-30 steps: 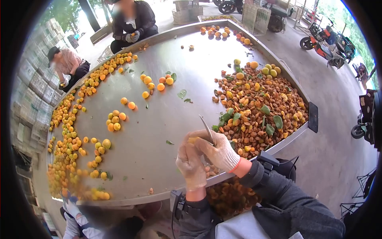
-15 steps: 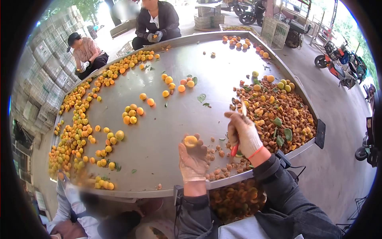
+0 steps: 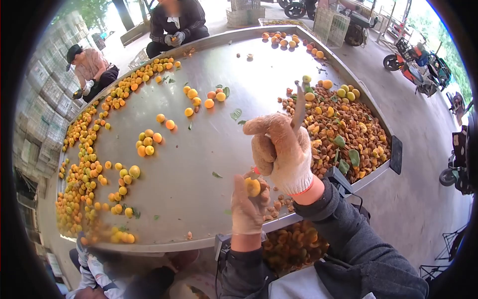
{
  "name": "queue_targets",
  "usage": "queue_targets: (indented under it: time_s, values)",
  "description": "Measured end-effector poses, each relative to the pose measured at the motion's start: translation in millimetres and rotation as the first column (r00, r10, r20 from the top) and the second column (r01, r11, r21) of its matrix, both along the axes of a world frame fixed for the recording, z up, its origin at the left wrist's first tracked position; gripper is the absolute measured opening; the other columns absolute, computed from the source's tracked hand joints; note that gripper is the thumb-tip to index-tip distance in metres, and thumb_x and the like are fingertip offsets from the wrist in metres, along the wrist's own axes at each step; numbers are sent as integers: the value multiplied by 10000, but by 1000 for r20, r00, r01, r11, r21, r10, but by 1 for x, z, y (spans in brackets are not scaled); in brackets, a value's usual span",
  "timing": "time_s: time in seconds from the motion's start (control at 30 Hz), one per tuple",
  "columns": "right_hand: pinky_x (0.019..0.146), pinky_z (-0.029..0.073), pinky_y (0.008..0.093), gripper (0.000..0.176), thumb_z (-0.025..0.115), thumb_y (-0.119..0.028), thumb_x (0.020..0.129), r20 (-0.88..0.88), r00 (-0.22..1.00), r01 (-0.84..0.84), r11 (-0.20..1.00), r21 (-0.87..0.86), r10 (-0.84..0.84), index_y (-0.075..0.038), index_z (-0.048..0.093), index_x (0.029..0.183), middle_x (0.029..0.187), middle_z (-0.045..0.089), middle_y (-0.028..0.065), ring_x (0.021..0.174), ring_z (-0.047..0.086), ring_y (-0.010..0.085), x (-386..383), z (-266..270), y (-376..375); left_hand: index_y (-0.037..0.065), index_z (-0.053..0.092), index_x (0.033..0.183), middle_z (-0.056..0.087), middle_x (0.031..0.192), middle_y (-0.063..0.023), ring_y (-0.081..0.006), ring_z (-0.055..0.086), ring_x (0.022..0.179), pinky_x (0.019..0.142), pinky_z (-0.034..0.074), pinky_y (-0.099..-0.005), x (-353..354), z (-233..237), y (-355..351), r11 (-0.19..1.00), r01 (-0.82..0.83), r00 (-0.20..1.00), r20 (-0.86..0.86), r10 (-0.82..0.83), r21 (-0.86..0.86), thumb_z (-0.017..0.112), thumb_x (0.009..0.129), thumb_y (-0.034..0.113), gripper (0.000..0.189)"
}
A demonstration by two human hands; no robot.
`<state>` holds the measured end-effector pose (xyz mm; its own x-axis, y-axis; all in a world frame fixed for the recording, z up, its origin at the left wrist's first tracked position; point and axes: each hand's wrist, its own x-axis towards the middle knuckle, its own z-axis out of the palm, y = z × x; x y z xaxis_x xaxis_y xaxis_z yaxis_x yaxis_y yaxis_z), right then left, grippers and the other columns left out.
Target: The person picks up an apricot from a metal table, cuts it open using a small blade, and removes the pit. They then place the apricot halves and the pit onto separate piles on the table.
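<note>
My gloved left hand (image 3: 247, 207) holds a yellow-orange apricot (image 3: 253, 187) low over the near edge of the metal table (image 3: 199, 164). Just above and to its right, my gloved right hand (image 3: 281, 149) is wrapped round a knife (image 3: 298, 107) with its blade pointing up. A bit of the red handle shows below that hand. Behind the right hand lies a heap of brown pits and apricot pieces (image 3: 348, 134) with some green leaves. Loose pits (image 3: 275, 210) are partly hidden by my hands.
Whole apricots (image 3: 84, 169) line the table's left side. Two people (image 3: 178, 22) (image 3: 92, 70) sit beyond the far left edge; a co-worker's sleeve (image 3: 87, 261) is at lower left. A container of apricot pieces (image 3: 294, 246) stands below the near edge.
My right hand has risen and come left, nearer the camera, with the knife upright. The left hand has turned, with the apricot still in it. The view has shifted slightly.
</note>
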<state>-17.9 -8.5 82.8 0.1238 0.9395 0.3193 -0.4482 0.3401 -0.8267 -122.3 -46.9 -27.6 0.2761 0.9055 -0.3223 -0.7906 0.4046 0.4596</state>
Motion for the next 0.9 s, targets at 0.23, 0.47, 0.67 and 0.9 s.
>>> queue_targets:
  time_s: [0.23,0.47,0.67,0.9]
  values:
    - [400,252,213,394,481,-331,1016,136,984,-116,993,-8,116,7,676,959,535,436,-31,405,350,47,2,-9,-1,29,562,1009,551,728,-48,-113,531,566,466,414,-205,13,30,-6,993,-90,930,-363,54,-82,461,991,437,421]
    - [436,271,208,325,541,-282,969,102,973,-168,935,-313,209,10,674,917,585,455,-63,489,375,26,10,-7,14,64,552,911,525,654,-4,-57,453,487,422,326,-188,26,15,-8,995,-84,851,-516,98,50,500,978,443,389]
    - [410,300,226,331,553,-301,972,-145,979,-188,916,-354,145,5,668,926,577,474,-42,453,395,44,22,-11,6,41,561,913,548,674,-17,-88,507,520,443,366,-215,29,1,-7,932,-33,697,-659,281,362,503,991,389,362]
    - [625,476,264,201,526,-157,936,360,933,-3,997,81,-26,-24,674,902,778,645,6,668,591,152,20,-13,-16,-37,486,1342,651,997,-54,-93,592,769,667,484,-230,30,-33,-3,777,107,307,-764,567,620,489,998,222,430]
